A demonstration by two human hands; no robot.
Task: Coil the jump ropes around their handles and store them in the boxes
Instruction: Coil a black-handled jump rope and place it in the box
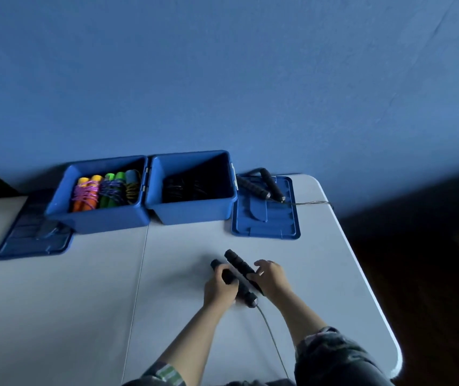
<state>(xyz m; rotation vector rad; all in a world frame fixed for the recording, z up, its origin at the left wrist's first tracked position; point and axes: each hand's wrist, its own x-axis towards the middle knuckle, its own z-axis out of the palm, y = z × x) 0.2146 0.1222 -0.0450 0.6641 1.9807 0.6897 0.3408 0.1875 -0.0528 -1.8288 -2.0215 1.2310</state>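
A: Head view: the left hand (218, 288) curls round one black foam handle (224, 275); the right hand (270, 277) pinches the second black handle (240, 264), near the white table's (83, 302) front edge.

B: Direction?

A: Both long axes run from near-right to far-left, with the grey cable (272, 337) trailing towards the person. Coiling seems not begun; next comes wrapping the cable tightly. Beyond, the right blue plastic box (194, 213) waits at the far edge.

— What do the hands hold?

— The left hand (218, 285) grips one black foam-covered handle (224, 273). The right hand (271, 277) holds the second black handle (240, 264), just beside the first. A thin grey cable (271, 334) runs from them between the forearms.

— And beyond the hands?

— Far ahead of the left hand, an open blue plastic box (97, 218) with coloured coiled ropes (105, 190). Touching it, a second blue box (194, 211) with dark ropes inside.
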